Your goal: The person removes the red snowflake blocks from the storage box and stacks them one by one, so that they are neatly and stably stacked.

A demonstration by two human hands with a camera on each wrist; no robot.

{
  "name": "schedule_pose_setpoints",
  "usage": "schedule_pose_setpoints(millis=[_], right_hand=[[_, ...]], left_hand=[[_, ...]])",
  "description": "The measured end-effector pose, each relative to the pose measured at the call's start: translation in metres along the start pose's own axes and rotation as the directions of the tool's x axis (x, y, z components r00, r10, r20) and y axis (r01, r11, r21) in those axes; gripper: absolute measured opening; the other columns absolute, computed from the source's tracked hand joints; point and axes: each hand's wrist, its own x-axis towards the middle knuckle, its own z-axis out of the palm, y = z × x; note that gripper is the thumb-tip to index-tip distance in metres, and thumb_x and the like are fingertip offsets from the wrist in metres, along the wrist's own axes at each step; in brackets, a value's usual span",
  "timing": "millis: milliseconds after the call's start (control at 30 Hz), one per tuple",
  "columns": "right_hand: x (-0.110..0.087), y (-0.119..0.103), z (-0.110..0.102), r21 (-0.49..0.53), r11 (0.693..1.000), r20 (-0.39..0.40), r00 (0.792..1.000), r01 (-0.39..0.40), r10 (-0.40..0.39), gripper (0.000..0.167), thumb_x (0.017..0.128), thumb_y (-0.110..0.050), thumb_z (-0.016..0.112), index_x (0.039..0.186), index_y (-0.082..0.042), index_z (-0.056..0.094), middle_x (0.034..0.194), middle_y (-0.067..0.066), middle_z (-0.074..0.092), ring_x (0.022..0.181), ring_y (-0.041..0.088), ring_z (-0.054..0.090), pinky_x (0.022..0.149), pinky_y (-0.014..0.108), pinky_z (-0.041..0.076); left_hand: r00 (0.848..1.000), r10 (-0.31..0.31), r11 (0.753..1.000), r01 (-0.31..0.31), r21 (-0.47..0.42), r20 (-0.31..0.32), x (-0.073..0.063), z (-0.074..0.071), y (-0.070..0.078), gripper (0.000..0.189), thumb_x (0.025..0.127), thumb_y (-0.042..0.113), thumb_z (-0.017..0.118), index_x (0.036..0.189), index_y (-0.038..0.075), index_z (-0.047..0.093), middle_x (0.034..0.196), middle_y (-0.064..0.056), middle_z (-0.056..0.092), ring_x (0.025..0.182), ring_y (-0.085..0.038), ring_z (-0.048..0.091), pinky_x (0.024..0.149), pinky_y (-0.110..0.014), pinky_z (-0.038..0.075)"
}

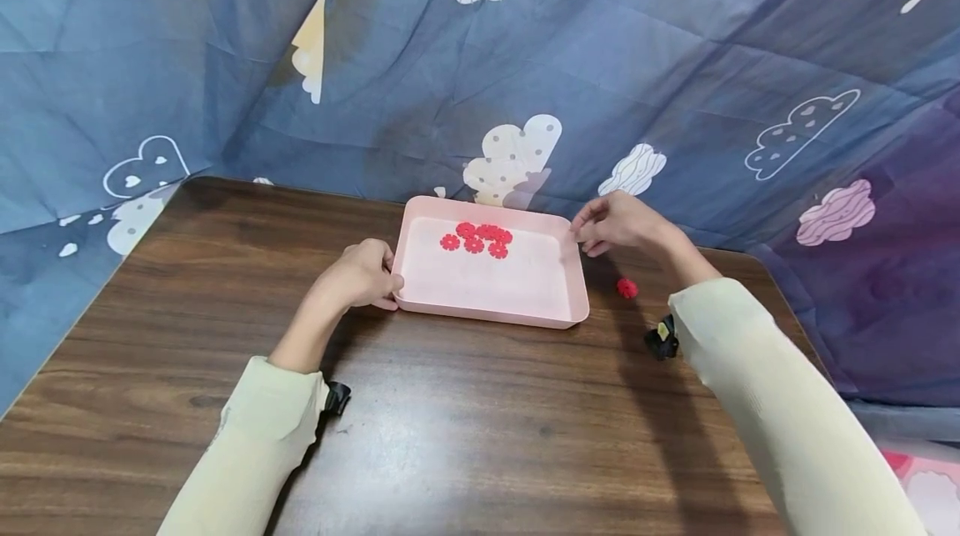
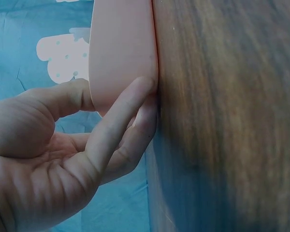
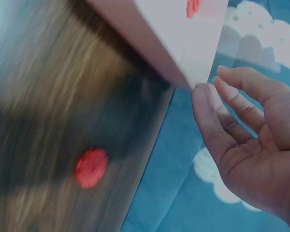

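A shallow pale pink tray (image 1: 517, 317) sits on the brown table. Inside, toward its far side, lie several small red scalloped discs (image 1: 473, 244). My left hand (image 1: 362, 276) grips the tray's near left corner, thumb over the rim and the other fingers against the outer wall (image 2: 121, 53). At the far right corner is my right hand (image 1: 621, 223). Its fingertips (image 3: 201, 94) are right at the rim, with a gap between thumb and fingers. Another red disc (image 1: 627, 288) lies on the table right of the tray, below the right hand in the head view.
The dark wood-grain table (image 1: 480, 419) runs up to a blue cloth (image 1: 390, 86) printed with clouds, hanging close behind the tray. Black straps (image 1: 663, 338) show at the sleeve cuffs. The table's right edge lies just past the right forearm.
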Motion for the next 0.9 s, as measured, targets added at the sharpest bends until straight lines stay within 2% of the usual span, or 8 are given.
schedule_pose_setpoints(millis=[300,367,533,633,733,900], right_hand=[[0.024,-0.033,0.022,-0.020,1.000,0.022,1.000,-0.004,0.005,0.026,0.096,-0.003,0.074,0.117,0.011,0.070,0.083,0.006,0.076,0.072,0.012,0.072,0.072,0.032,0.072],[0.029,-0.039,0.029,-0.034,0.999,0.023,1.000,-0.010,0.010,0.026,0.096,-0.002,0.073,0.118,0.011,0.071,0.087,0.011,0.077,0.073,0.014,0.073,0.074,0.034,0.073],[0.041,-0.051,0.047,-0.122,0.992,0.116,0.992,-0.027,0.041,0.037,0.103,-0.008,0.066,0.138,0.005,0.065,0.110,0.023,0.075,0.086,0.020,0.077,0.084,0.038,0.073],[0.047,-0.054,0.056,-0.208,0.978,0.145,0.988,-0.020,0.051,0.042,0.104,-0.009,0.066,0.145,0.000,0.062,0.112,0.021,0.074,0.087,0.020,0.076,0.081,0.035,0.072],[0.052,-0.054,0.064,-0.250,0.968,0.107,0.994,-0.009,0.037,0.036,0.103,-0.010,0.069,0.138,-0.001,0.066,0.103,0.017,0.075,0.080,0.018,0.075,0.074,0.032,0.072],[0.058,-0.056,0.076,-0.318,0.948,0.050,0.999,0.019,-0.003,0.016,0.101,-0.015,0.075,0.110,-0.005,0.067,0.087,0.007,0.071,0.071,0.015,0.070,0.062,0.023,0.064]], left_hand=[[1.000,-0.019,0.999,0.019,-0.027,0.002,0.001,0.002,0.003,0.005,0.097,-0.005,0.060,0.101,-0.008,0.057,0.103,-0.023,0.065,0.076,-0.022,0.080,0.075,-0.029,0.072],[1.000,-0.019,0.999,0.019,-0.029,0.000,0.001,0.003,0.003,0.005,0.097,-0.005,0.060,0.100,-0.008,0.057,0.103,-0.023,0.065,0.076,-0.022,0.081,0.075,-0.029,0.072],[1.000,-0.014,1.000,0.014,-0.014,-0.008,0.001,0.002,0.003,0.007,0.096,-0.005,0.060,0.101,-0.009,0.057,0.103,-0.023,0.065,0.077,-0.023,0.082,0.074,-0.029,0.072],[1.000,-0.018,1.000,0.017,-0.009,-0.009,0.002,0.002,0.003,0.008,0.096,-0.004,0.060,0.102,-0.008,0.056,0.103,-0.023,0.065,0.078,-0.023,0.081,0.074,-0.028,0.072],[1.000,-0.023,1.000,0.023,-0.003,-0.009,0.004,0.001,0.003,0.007,0.097,-0.004,0.060,0.101,-0.008,0.056,0.102,-0.022,0.065,0.078,-0.021,0.081,0.074,-0.028,0.072],[0.999,-0.030,1.000,0.030,0.005,-0.016,0.004,0.000,-0.001,0.007,0.097,-0.004,0.060,0.101,-0.008,0.056,0.103,-0.023,0.065,0.079,-0.021,0.080,0.074,-0.028,0.072]])
